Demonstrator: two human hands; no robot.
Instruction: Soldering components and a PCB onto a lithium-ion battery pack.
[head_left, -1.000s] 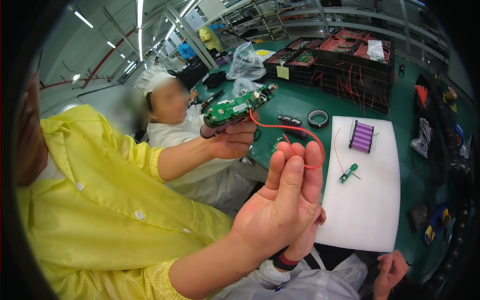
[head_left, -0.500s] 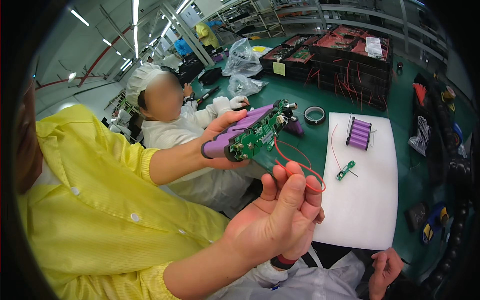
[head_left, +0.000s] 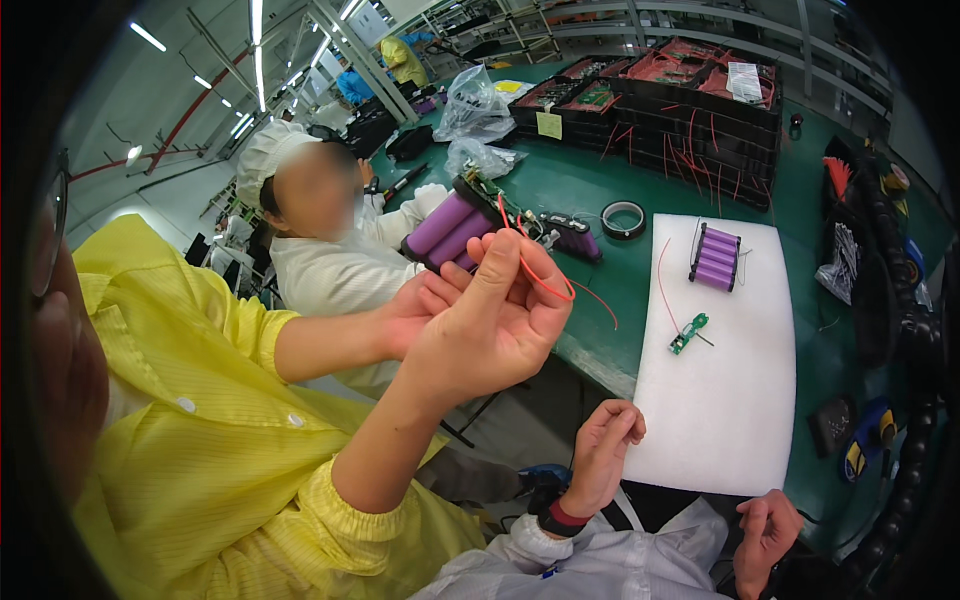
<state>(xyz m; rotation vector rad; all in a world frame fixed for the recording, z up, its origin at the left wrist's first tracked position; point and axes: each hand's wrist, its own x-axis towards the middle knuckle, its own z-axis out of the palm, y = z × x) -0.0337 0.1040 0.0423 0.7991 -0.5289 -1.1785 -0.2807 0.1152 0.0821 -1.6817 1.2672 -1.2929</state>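
So our left hand [head_left: 600,455] was up by the near edge of the white foam mat [head_left: 720,420], fingers curled in together with the thumb on the fingertips, and nothing in it that we could see. Our right hand [head_left: 768,530] sat low, below the mat, in a loose fist. Couldn't tell if it held anything.

The co-worker in the yellow smock was right beside us holding up a purple battery pack [head_left: 450,228] in one hand and pinching a looped red wire [head_left: 545,278] with the other. On the mat lay a small green board [head_left: 688,333] and another purple cell block [head_left: 716,257], well apart. A tape ring [head_left: 624,219] sat on the green table [head_left: 830,330].
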